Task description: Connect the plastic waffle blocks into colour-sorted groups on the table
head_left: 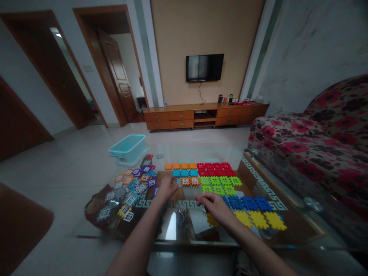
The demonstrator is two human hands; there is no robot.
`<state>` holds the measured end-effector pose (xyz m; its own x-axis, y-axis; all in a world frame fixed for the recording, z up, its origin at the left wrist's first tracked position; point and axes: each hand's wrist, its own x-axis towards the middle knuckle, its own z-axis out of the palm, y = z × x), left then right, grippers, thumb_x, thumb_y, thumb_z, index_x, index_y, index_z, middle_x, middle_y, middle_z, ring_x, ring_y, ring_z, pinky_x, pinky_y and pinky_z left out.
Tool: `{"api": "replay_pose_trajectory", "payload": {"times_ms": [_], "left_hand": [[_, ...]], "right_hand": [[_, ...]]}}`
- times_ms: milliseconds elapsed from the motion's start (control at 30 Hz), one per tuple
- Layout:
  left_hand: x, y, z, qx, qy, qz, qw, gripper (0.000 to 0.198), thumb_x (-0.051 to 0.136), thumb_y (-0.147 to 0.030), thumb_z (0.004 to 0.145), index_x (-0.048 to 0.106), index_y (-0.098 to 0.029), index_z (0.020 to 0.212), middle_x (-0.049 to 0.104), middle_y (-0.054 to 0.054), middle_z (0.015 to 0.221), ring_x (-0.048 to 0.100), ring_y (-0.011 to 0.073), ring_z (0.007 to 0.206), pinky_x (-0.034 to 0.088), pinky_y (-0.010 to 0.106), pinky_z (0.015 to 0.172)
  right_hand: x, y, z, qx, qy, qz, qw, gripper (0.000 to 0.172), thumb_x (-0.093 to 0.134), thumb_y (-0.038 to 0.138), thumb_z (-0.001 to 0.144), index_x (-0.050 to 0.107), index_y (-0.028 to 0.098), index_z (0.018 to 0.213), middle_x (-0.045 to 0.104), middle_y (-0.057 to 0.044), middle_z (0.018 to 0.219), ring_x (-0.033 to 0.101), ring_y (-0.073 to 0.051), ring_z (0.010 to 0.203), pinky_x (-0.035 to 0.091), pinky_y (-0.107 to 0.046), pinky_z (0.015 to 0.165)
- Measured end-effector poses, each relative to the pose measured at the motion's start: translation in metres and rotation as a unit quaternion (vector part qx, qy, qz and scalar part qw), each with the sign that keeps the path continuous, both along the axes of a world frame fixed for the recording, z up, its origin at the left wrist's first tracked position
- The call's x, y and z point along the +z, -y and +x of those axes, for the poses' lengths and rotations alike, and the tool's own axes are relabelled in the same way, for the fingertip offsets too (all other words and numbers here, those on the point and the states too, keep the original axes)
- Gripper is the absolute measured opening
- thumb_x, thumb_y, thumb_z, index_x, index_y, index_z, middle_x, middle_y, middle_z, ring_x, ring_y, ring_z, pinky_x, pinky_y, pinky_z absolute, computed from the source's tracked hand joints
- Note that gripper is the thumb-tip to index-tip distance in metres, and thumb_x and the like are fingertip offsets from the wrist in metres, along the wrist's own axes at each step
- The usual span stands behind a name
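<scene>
My left hand (167,188) rests its bunched fingers on the glass table (184,230), beside a loose pile of plastic lattice puzzle pieces (132,189) in white, orange, purple and blue. Whether it holds a piece is hidden. My right hand (214,205) lies flatter, with nothing visible in it, next to rows of blue squares (247,203) and yellow squares (258,219). Farther off are orange (180,166), red (213,169), cyan (185,173) and green (218,184) pieces. Two orange-framed white pieces (189,181) sit closest to my left fingertips.
A dark patterned bag (99,209) lies under the pile at the table's left. A turquoise plastic tub (127,148) stands on the tiled floor beyond the table. To the right is a red-flowered sofa (316,134). A wooden TV cabinet (205,117) lines the far wall.
</scene>
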<state>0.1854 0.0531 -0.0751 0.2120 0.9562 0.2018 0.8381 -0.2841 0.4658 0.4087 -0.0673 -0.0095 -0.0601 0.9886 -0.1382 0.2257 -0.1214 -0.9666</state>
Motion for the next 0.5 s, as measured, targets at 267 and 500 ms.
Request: {"api": "replay_pose_trajectory", "payload": {"times_ms": [267,500], "left_hand": [[0.017,0.006,-0.081,0.116,-0.065,0.043,0.99,0.024,0.056,-0.029,0.083,0.064,-0.016,0.102,0.06,0.01,0.105,0.057,0.0236,0.103,0.043,0.033,0.093],[0.009,0.007,-0.127,0.205,-0.144,0.007,0.968,0.04,0.052,-0.04,0.085,0.062,-0.013,0.113,0.061,0.014,0.111,0.056,0.029,0.108,0.043,0.037,0.092]], "right_hand": [[-0.007,0.0,0.004,0.006,0.023,0.012,1.0,0.038,0.055,0.048,0.078,0.073,0.015,0.084,0.069,-0.006,0.074,0.051,-0.014,0.057,0.038,-0.027,0.054],[-0.007,-0.001,0.003,0.011,0.032,0.014,0.999,0.035,0.056,0.047,0.078,0.072,0.016,0.077,0.068,-0.006,0.074,0.055,-0.016,0.062,0.038,-0.027,0.054]]}}
